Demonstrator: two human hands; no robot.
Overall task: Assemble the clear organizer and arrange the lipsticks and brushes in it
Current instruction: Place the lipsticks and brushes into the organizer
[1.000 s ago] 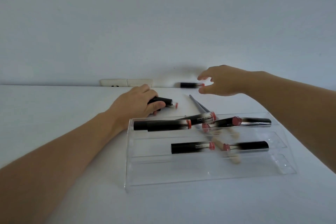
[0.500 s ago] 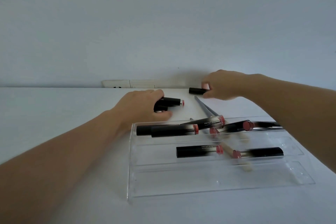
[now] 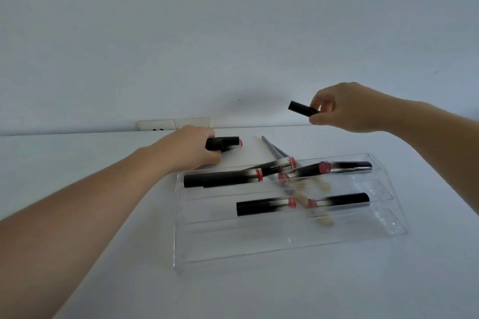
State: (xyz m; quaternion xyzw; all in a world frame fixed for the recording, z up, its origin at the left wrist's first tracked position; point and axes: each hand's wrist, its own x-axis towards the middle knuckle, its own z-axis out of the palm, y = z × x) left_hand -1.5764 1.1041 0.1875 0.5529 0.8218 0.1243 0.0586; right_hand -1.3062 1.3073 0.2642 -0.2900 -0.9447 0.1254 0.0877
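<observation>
A clear stepped organizer (image 3: 285,243) lies flat on the white table. Several black lipsticks with pink bands rest on its upper steps, among them one on the middle step (image 3: 264,206). Two grey-handled brushes (image 3: 272,149) lie slanted across them, their pale tips pointing toward me. My left hand (image 3: 186,149) rests on the table behind the organizer's left end, closed on a black lipstick (image 3: 228,142) whose pink end points right. My right hand (image 3: 344,109) is raised above the table at the back right and pinches another black lipstick (image 3: 302,108) between thumb and fingers.
A white socket strip (image 3: 173,124) sits where the table meets the pale wall, behind my left hand. The organizer's lowest front step (image 3: 298,230) holds nothing. White table surface spreads out left of the organizer and in front of it.
My right hand has taken hold of the lipstick at the back of the table and lifted it into the air. My left hand stays on its lipstick, shifted slightly.
</observation>
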